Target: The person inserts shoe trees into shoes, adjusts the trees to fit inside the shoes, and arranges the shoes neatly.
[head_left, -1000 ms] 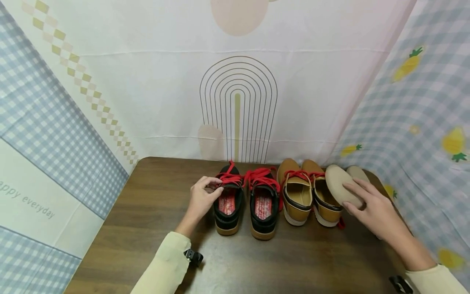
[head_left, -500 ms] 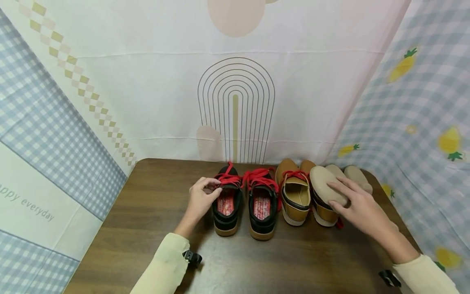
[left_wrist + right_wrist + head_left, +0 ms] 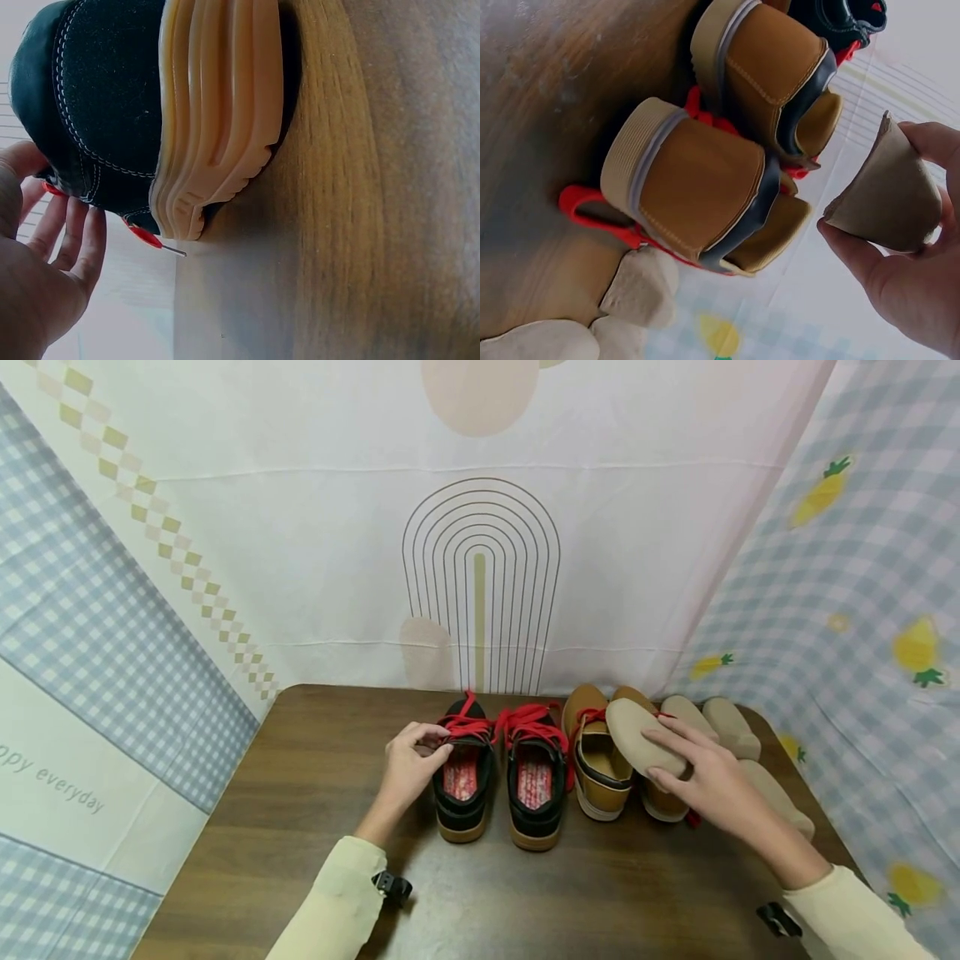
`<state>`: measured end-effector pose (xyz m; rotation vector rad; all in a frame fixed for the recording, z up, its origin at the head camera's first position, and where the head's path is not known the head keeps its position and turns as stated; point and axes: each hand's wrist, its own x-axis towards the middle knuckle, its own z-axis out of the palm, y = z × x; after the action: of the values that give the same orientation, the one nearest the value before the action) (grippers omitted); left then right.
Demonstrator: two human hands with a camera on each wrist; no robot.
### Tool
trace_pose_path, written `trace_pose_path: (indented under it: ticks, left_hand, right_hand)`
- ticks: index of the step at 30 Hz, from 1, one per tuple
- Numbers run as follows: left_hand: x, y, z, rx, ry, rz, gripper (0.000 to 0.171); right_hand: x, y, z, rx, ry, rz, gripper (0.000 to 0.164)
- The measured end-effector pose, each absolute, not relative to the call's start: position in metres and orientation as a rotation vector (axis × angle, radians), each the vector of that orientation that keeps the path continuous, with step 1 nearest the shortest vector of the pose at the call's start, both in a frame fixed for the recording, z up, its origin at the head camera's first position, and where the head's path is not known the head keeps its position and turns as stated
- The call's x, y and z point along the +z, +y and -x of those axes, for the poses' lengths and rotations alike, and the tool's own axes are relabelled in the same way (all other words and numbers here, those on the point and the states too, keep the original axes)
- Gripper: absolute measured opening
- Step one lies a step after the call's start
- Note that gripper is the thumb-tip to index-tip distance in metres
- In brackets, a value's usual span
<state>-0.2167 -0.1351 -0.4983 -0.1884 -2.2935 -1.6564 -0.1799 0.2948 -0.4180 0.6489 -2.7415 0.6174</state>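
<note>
My left hand [image 3: 411, 764] pinches the left black shoe [image 3: 461, 821] near its tongue and red laces; in the left wrist view, fingers [image 3: 71, 232] lie at its upper edge. In my right hand [image 3: 708, 781] is a beige moulded shoe insert [image 3: 636, 731], gripped between thumb and fingers. It is raised over the tan shoes and overlaps the right tan shoe [image 3: 663, 806] in the head view. From the right wrist, the insert [image 3: 892, 191] appears apart from that shoe's opening. The left tan shoe [image 3: 602, 797] stands alongside, its opening showing.
Another black shoe [image 3: 536, 827] with red laces stands between the left one and the tan pair. Several beige inserts [image 3: 731, 727] lie at the table's right end. A white printed cloth [image 3: 337, 568] hangs behind the wooden table [image 3: 315, 777], with checked cloth at both sides.
My right hand has carried the beige insert leftward, from beside the tan pair to over it, uncovering the inserts at the right. My left hand stays at the black shoe.
</note>
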Motion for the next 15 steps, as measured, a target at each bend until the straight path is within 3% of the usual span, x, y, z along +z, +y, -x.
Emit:
trace_pose_path:
  ticks: [15]
  left_hand:
    - [-0.498, -0.135, 0.217, -1.658, -2.295, 0.175, 0.016]
  right_hand:
    - [-0.418, 0.271, 0.182, 0.636, -2.743, -0.739, 0.053]
